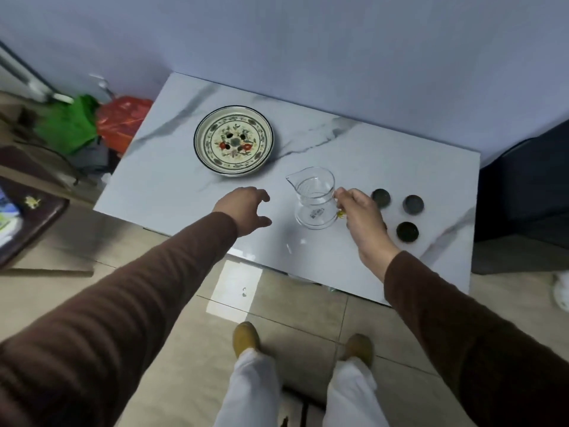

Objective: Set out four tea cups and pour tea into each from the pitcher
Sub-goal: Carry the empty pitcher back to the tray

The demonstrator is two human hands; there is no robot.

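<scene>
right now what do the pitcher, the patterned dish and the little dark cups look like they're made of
The pitcher: clear glass, since the table shows through its walls. The patterned dish: likely glazed ceramic, cream with painted flowers and a dark rim. The dark cups: probably glazed pottery with a dull sheen, though they are too small to be sure.

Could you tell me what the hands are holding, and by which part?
The right hand grips the glass pitcher by its handle; the left hand holds nothing.
</scene>
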